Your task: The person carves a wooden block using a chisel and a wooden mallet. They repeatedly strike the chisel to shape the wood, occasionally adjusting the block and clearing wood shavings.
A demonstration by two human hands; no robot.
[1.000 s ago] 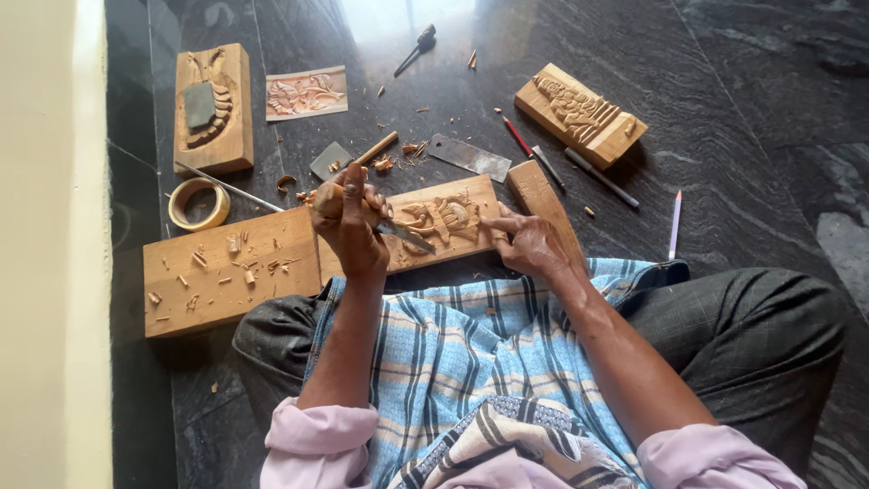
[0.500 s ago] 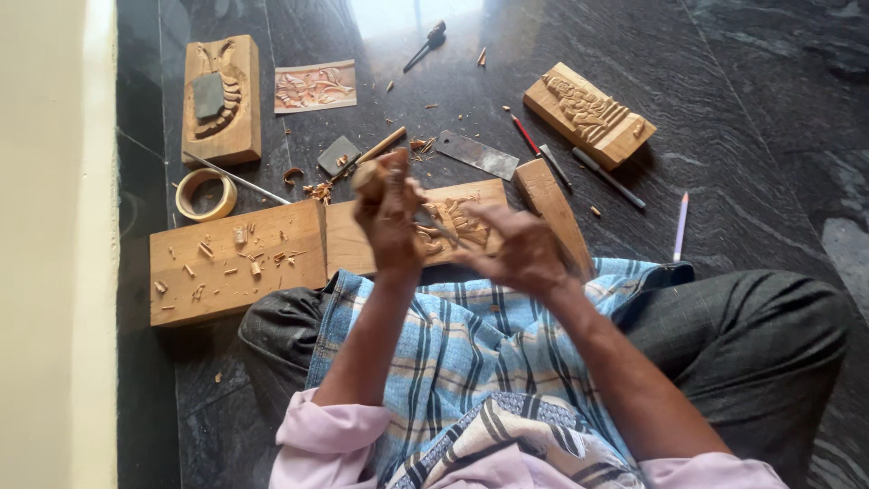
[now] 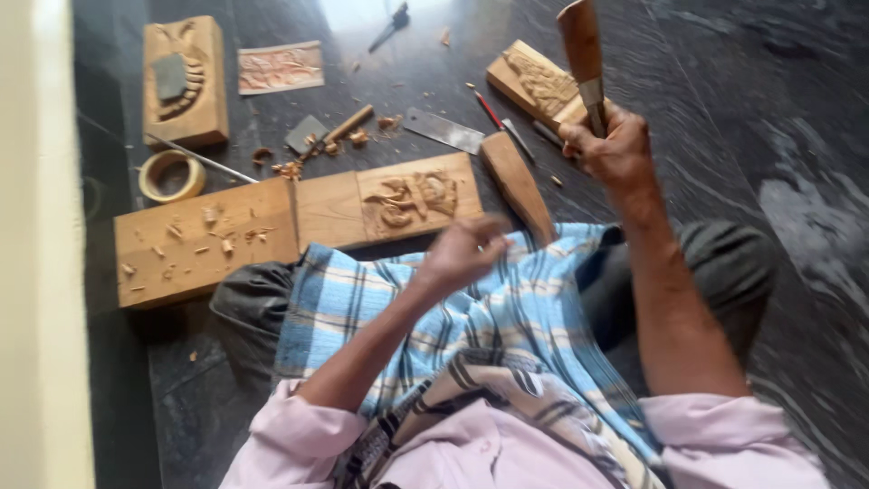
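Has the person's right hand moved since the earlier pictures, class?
Yes. The right hand, gripping a wooden-handled tool, has risen right, away from the carved plank.

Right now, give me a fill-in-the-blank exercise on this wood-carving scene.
1. The right hand is raised, gripping a chisel with a ____ handle.
2. The left hand hovers over the blue checked ____ on the lap.
3. The carved wooden panel lies on a long plank scattered with wood ____.
4. A roll of tape lies on the dark ____ beside the plank.

Missing words: wooden; cloth; chips; floor
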